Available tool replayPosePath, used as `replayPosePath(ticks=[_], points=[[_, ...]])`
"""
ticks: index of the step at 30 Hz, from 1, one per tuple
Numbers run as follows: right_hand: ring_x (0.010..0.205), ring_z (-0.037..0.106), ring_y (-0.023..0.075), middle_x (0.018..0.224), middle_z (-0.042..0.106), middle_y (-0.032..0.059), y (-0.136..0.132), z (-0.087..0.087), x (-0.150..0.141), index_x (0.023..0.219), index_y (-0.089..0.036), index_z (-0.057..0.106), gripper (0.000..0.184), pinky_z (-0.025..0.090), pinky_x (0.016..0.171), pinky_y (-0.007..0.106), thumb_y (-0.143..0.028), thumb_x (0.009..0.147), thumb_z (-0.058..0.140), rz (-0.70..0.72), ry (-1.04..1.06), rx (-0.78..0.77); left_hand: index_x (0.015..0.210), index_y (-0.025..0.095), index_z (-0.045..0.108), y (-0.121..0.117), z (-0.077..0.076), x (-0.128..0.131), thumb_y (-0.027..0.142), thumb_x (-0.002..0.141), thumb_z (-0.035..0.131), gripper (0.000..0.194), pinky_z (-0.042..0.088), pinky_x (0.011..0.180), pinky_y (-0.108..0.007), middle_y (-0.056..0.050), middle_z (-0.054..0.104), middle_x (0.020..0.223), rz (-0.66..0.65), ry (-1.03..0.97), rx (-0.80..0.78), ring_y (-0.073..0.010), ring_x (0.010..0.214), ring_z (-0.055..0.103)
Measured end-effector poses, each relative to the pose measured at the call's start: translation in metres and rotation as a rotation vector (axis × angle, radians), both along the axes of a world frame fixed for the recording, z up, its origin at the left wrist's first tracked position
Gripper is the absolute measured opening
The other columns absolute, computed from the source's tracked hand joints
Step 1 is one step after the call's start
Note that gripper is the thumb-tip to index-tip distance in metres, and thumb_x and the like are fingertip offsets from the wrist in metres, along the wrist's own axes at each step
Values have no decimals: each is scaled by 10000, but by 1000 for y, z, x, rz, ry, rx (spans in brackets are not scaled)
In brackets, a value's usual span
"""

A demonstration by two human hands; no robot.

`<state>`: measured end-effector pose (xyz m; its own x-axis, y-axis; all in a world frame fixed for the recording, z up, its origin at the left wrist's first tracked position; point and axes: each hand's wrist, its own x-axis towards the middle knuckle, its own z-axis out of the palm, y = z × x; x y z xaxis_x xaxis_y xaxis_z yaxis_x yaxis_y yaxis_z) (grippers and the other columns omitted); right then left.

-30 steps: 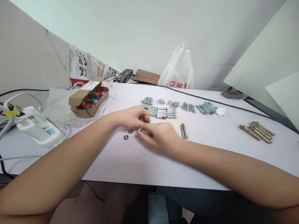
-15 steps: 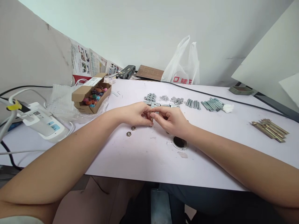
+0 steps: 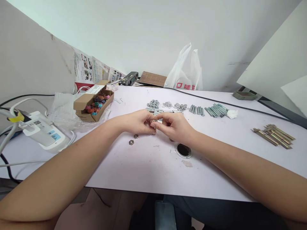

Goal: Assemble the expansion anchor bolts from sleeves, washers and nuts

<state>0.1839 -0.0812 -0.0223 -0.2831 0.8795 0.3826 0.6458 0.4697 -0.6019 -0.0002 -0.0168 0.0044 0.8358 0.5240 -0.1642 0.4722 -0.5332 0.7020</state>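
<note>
My left hand (image 3: 140,122) and my right hand (image 3: 177,126) meet above the middle of the table, fingertips together. Between my right thumb and index finger sits a small brass-coloured nut (image 3: 154,121). The curled fingers of my left hand close on a brass-coloured metal piece, mostly hidden, so its kind does not show. On the table below my left hand lie two loose hex nuts, a nearer one (image 3: 131,142) and a farther one (image 3: 136,136). Behind my hands lie rows of silver metal sleeves (image 3: 156,112), partly covered by my fingers.
Silver nuts (image 3: 153,103), thin rings (image 3: 167,104), washers (image 3: 180,106) and silver bolts (image 3: 217,110) lie along the back. Brass-coloured anchor bolts (image 3: 274,136) are at right. A round hole (image 3: 183,150) opens near my right wrist. A cardboard box (image 3: 94,105) and power strip (image 3: 46,132) stand left.
My right hand has risen from the tabletop beside the loose nuts to my left fingertips, now pinching a nut. The round hole has come into view; two brass-coloured bolts near it no longer show.
</note>
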Motion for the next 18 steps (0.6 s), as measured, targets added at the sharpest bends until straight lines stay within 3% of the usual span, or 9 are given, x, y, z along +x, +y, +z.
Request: replayPosePath(ticks=[4,8,9,11,13,14,16,18], points=[[489,444,86,528,515,-47,-1,-3,2,1001,-182,684,301,307,504,229,-428,844,608,-7,4,-34,742,156,608,2,-1,0,361,735,625,206,355,457,-212,23,529,612,-4,-1,5,-79,507,448],[482,436,82,534,511,-62,-2,-7,5,1166,-186,626,396,328,502,226,-391,828,639,74,25,11,762,142,651,3,-2,-2,403,743,632,263,357,434,-214,2,582,605,-5,8,11,-85,486,474],[468,421,78,517,499,-64,-3,-8,7,1112,-185,653,345,325,494,224,-380,829,639,91,35,30,764,141,652,3,-2,-2,400,741,637,260,365,432,-212,0,591,607,-3,4,-9,-86,486,485],[432,374,66,456,449,-58,-4,-8,9,774,-159,679,240,291,454,222,-388,829,635,82,74,66,773,144,650,4,-2,-3,386,729,653,246,386,429,-207,-3,610,622,13,-8,-69,-92,494,511],[412,333,56,413,394,-50,-6,-8,10,506,-157,510,428,255,416,222,-417,824,632,29,141,103,789,144,652,4,-3,-3,371,712,671,241,408,428,-208,-12,637,655,41,-15,-125,-99,504,533],[412,334,56,413,395,-49,-6,-8,10,504,-162,482,440,258,409,219,-422,827,627,9,172,109,798,142,657,4,-3,-3,361,705,677,239,419,433,-209,-20,651,678,47,-17,-137,-103,513,544],[421,379,65,456,463,-48,-5,-7,7,705,-155,594,297,300,418,210,-412,852,600,11,203,77,811,139,673,5,-4,-3,350,702,681,238,424,441,-209,-25,654,687,35,-22,-118,-104,524,547],[428,430,75,522,548,-37,-3,-6,4,1013,-151,618,286,332,431,210,-400,893,545,39,181,8,810,139,681,6,-5,-2,353,703,683,239,407,437,-204,-14,633,653,25,-25,-71,-97,515,529]])
